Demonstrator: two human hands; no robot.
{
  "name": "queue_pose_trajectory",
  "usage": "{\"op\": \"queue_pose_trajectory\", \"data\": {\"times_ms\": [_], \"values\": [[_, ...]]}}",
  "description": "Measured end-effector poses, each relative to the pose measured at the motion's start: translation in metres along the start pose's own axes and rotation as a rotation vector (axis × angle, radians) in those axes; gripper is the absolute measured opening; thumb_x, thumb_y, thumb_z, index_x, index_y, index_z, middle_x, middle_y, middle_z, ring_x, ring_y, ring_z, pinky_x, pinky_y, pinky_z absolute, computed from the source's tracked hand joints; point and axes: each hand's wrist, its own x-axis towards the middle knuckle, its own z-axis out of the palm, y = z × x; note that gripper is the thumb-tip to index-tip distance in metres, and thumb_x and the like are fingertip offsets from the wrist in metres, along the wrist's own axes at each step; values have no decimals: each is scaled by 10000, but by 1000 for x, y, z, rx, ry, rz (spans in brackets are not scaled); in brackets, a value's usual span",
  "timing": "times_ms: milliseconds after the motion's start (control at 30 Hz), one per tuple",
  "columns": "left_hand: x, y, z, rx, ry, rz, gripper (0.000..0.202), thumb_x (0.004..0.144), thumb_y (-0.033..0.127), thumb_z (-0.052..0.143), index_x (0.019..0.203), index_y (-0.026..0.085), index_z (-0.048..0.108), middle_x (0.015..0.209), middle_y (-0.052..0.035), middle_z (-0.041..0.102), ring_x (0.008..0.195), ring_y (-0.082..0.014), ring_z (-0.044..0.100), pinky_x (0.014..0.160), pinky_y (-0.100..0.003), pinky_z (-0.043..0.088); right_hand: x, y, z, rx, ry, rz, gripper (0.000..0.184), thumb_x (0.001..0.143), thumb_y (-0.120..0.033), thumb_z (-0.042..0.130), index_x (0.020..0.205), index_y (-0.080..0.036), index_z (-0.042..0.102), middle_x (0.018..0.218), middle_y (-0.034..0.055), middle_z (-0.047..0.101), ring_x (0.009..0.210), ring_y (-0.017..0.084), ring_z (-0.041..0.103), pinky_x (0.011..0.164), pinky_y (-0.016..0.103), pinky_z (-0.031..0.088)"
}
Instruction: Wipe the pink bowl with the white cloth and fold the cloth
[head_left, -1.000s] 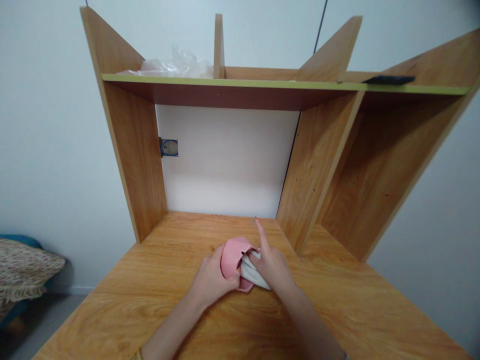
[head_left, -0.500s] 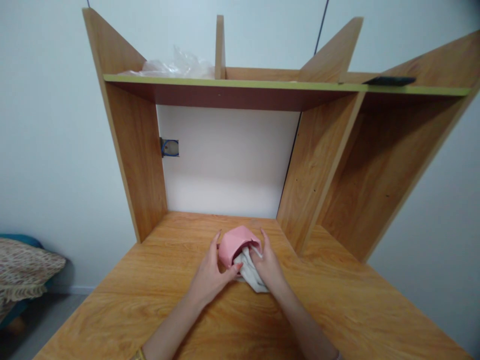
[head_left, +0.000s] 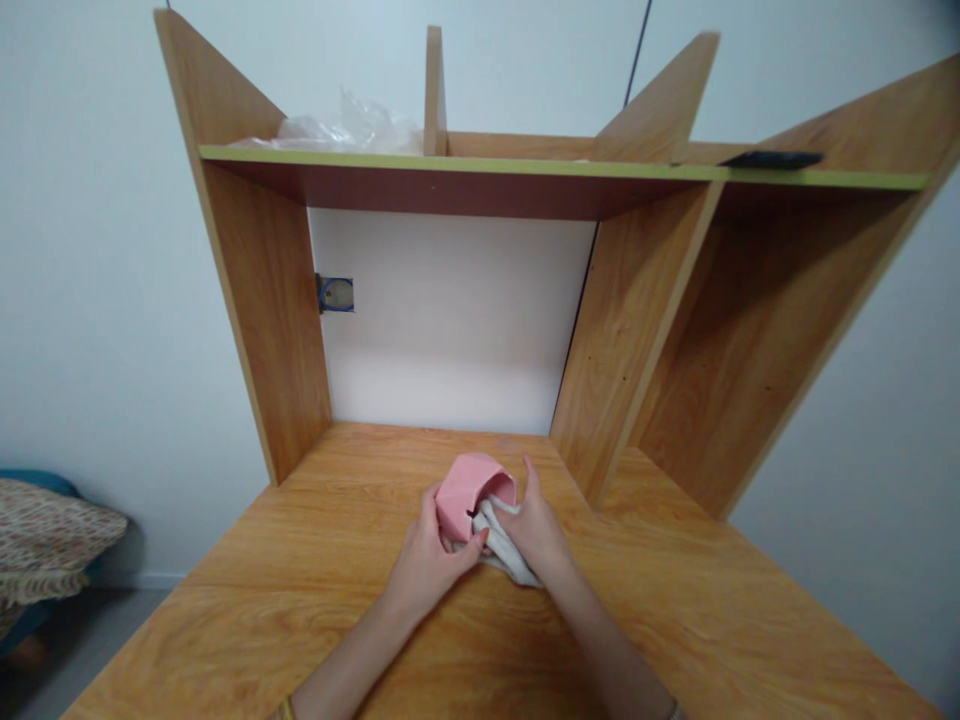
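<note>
Clear plastic bag [head_left: 352,132] sits on shelf [head_left: 517,166], above & left of hands. L hand [head_left: 429,562] is clamped on pink container [head_left: 459,495], tipped btwn both hands, mouth twd R. Pale cloth [head_left: 504,548] is partly in that mouth; can't tell what else is inside. R hand [head_left: 543,532] pinches cloth. Step's prob. wiping the inside; next stroke calls for firm L hold, cloth pressed to inner wall.

The person's left hand [head_left: 435,555] and right hand [head_left: 538,530] are ungloved, both forearms sleeveless. A yellow-gold band [head_left: 284,709] edges the left forearm [head_left: 367,645] — the right forearm [head_left: 611,640] bears a greyish band [head_left: 677,713] — both cut off by the frame.
</note>
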Motion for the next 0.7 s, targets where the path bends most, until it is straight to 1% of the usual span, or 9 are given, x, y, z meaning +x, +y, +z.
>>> {"op": "queue_pose_trajectory", "data": {"times_ms": [100,167,267,333,433,500,600,700], "values": [[-1,2,-3,32,-43,22,523,709,405,569,1126,154,378,784,-22,609,633,-142,560,571,-240,431,2,2,-6,-174,17,-57,811,707,-327,543,1358,-123,103,611,18,621,567,200,610,466,224,363],[-2,2,-5,55,-58,29,498,703,399,573,1107,158,408,828,-39,618,697,-163,576,609,-254,441,3,3,-8,-288,5,-98,808,719,-342,534,1364,-142,89,608,17,621,579,205,613,462,218,339],[0,2,-7,111,-21,6,454,702,380,567,1080,160,444,890,-62,619,777,-190,580,653,-273,443,2,2,-11,-396,-32,-159,787,756,-350,497,1370,-164,41,626,24,627,595,209,616,481,224,333],[1,3,-9,146,1,-5,414,709,367,553,1056,160,466,895,-65,621,786,-195,581,655,-274,439,-1,-1,-13,-442,-27,-179,774,776,-356,473,1371,-167,17,636,35,632,605,220,617,491,235,334],[3,7,-12,220,12,-24,405,705,354,544,1051,153,482,855,-66,629,752,-200,589,629,-271,434,-3,-6,-14,-475,-20,-189,768,787,-372,459,1372,-168,6,640,44,636,610,229,617,493,243,333],[4,9,-16,290,11,-26,409,693,346,542,1047,147,494,844,-74,633,740,-213,593,619,-277,431,-4,-8,-15,-486,-41,-199,756,791,-377,455,1373,-173,17,637,44,637,610,228,617,496,243,333],[5,13,-21,405,-9,13,416,691,360,531,1049,149,507,846,-85,641,761,-243,598,643,-305,433,-5,-9,-14,-491,-114,-237,750,782,-348,474,1373,-185,42,645,42,641,623,225,617,514,243,339],[4,16,-22,508,-44,31,413,693,388,520,1039,162,524,864,-89,646,780,-264,601,672,-329,436,-4,-6,-13,-437,-200,-299,777,755,-281,507,1373,-194,44,682,35,647,659,215,614,551,240,353]]}}
